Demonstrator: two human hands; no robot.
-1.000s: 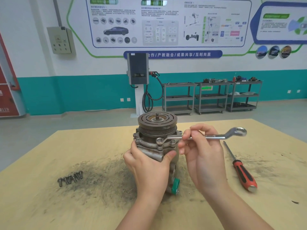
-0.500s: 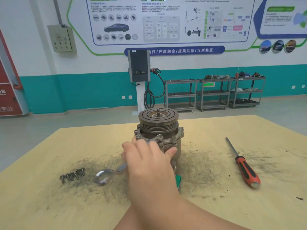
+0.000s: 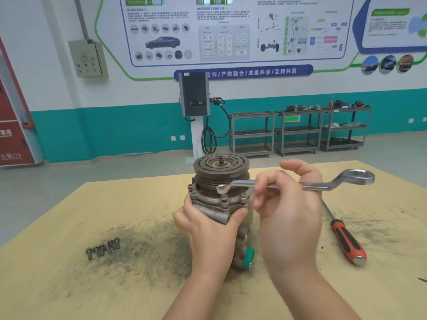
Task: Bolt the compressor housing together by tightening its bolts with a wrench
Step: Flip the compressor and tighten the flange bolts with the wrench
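The metal compressor [image 3: 221, 181] stands upright on the wooden table [image 3: 69, 285], pulley on top, flange bolts around its housing. My left hand [image 3: 208, 229] grips the housing body from the front. My right hand [image 3: 288, 204] holds the shaft of a silver ring wrench [image 3: 323, 184]. The wrench's small ring end sits over a front flange bolt [image 3: 222, 188]. Its larger ring end points right, past my fingers.
Several loose bolts [image 3: 102, 248] lie on the table to the left, amid dark grime. A red-handled screwdriver [image 3: 346, 241] lies to the right. A green-capped port [image 3: 249, 256] sticks out low on the compressor. Shelving carts [image 3: 300, 130] stand far behind.
Half a second ago the wrench was swung to the left, in front of the compressor. Now my right hand has brought it back to the right, ring end on the front bolt.
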